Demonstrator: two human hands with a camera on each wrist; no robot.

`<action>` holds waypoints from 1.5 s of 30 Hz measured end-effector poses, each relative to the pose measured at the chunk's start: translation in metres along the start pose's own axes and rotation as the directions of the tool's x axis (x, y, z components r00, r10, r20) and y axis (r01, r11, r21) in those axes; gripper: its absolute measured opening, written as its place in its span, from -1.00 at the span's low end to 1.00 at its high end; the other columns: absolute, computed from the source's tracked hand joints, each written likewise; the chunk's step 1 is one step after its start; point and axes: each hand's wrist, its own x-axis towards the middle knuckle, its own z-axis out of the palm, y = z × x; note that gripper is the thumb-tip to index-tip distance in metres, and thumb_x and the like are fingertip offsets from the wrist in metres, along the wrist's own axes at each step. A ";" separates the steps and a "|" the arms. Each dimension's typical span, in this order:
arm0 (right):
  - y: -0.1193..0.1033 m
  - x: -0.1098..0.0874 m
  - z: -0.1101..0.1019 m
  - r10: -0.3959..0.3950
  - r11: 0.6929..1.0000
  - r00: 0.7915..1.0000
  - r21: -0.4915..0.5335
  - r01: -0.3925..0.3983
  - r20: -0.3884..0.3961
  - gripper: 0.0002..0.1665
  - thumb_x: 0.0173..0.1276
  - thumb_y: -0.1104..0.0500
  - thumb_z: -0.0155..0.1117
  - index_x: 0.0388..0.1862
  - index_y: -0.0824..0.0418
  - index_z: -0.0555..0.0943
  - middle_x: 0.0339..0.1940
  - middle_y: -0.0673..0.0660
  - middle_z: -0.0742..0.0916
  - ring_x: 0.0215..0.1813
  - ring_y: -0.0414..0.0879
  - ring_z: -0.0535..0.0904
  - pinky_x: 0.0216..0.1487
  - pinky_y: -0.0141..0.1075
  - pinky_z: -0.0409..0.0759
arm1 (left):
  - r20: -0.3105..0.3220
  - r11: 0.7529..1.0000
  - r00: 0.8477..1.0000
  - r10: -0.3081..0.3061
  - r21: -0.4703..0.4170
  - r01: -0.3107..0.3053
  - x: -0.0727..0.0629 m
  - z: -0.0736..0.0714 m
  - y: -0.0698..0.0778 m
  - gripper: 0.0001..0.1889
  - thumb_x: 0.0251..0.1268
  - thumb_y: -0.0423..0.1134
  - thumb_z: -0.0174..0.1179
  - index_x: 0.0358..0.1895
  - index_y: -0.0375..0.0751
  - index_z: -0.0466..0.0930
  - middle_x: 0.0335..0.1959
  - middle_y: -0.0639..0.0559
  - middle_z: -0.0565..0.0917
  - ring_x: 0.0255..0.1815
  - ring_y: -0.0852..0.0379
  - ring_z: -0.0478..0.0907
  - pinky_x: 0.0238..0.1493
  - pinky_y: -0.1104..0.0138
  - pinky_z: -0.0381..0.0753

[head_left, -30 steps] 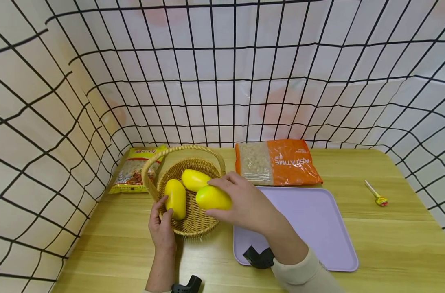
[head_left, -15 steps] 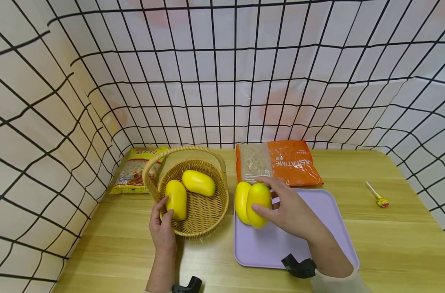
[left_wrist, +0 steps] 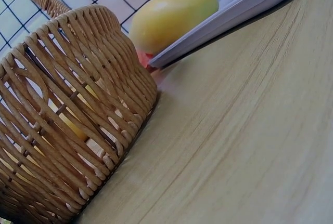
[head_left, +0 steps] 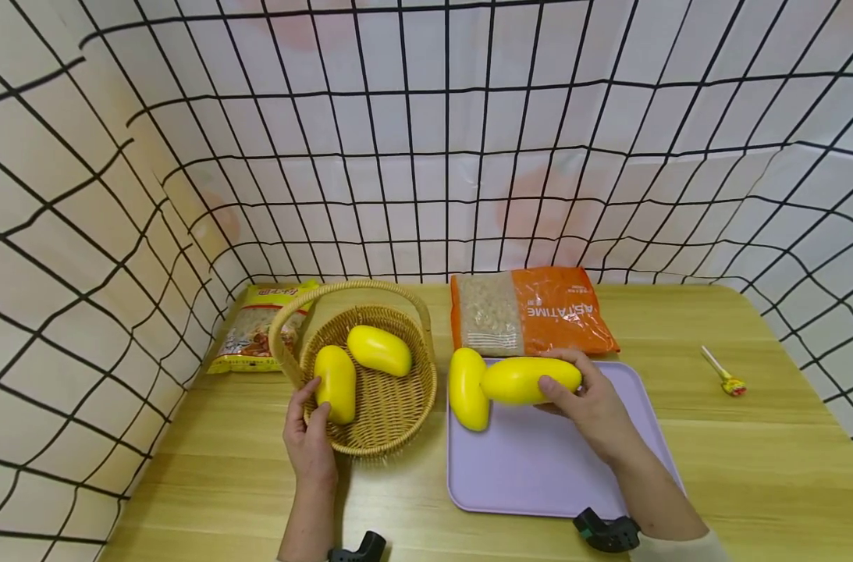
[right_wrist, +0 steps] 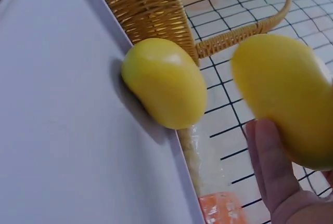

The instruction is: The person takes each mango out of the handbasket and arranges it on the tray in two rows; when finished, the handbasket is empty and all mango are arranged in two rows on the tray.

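Note:
A yellow mango (head_left: pixel 527 381) is held by my right hand (head_left: pixel 602 417) above the lilac tray (head_left: pixel 524 484), lying sideways with the thumb on its near side. In the right wrist view, fingers (right_wrist: pixel 273 169) lie against this mango (right_wrist: pixel 286 89). A second mango (head_left: pixel 468 390) rests at the tray's left edge. Two more mangoes lie in the wicker basket (head_left: pixel 387 445): one on the left (head_left: pixel 337 382), one farther back (head_left: pixel 379 350). My left hand (head_left: pixel 312 449) grips the basket's left rim, its fingertips close to the left mango. The left wrist view shows the basket's woven wall (left_wrist: pixel 78 115) but no hand.
Behind the tray lies an orange-and-clear bag (head_left: pixel 563 312) of pale grains. A yellow food packet (head_left: pixel 254 328) sits behind the basket's left side. On the right is a lollipop (head_left: pixel 724 373). Gridded cloth (head_left: pixel 426 156) walls surround the wooden table (head_left: pixel 763 468).
My right hand has carried a mango rightward from the basket to over the tray and turned it sideways. The left hand stays at the basket rim.

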 end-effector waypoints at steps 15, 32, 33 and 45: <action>0.012 0.006 -0.047 -0.001 0.876 0.973 0.469 -0.110 0.229 -0.58 0.69 0.12 -0.15 0.45 -0.05 0.24 0.17 0.06 0.55 0.09 -0.05 0.73 0.19 -0.19 0.64 | -0.002 1.000 1.000 -0.002 -0.013 0.002 0.000 0.001 0.002 -0.60 0.37 -0.48 0.00 0.23 -0.36 0.57 0.28 0.10 0.55 0.33 0.24 0.35 0.15 0.50 0.39; 0.030 0.006 -0.086 0.235 0.948 0.967 -0.245 -0.205 0.102 -0.18 0.65 -0.15 -0.09 0.72 -0.04 -0.14 0.41 0.49 0.34 0.25 0.14 0.44 0.14 -0.31 0.55 | -0.006 1.000 1.000 -0.005 -0.007 0.005 0.000 -0.001 0.002 -0.60 0.36 -0.48 -0.01 0.22 -0.33 0.59 0.22 0.22 0.56 0.34 0.25 0.34 0.17 0.51 0.36; 0.031 0.006 -0.086 0.243 0.934 0.966 -0.290 -0.207 0.093 -0.17 0.65 -0.16 -0.08 0.71 -0.02 -0.12 0.39 0.50 0.39 0.26 0.19 0.44 0.18 -0.23 0.55 | -0.004 1.000 1.000 -0.006 -0.007 0.006 0.000 -0.001 0.002 -0.59 0.37 -0.48 -0.01 0.22 -0.32 0.59 0.22 0.22 0.56 0.34 0.25 0.34 0.17 0.51 0.36; 0.041 0.006 -0.091 0.282 0.887 0.956 -0.400 -0.229 0.077 -0.14 0.62 -0.13 0.03 0.70 0.04 -0.09 0.04 0.34 0.61 -0.06 0.02 0.55 -0.11 -0.27 0.59 | 0.020 1.000 1.000 0.001 0.007 -0.001 -0.002 -0.001 0.001 -0.60 0.41 -0.48 -0.03 0.25 -0.33 0.56 0.23 0.22 0.54 0.34 0.23 0.35 0.14 0.50 0.39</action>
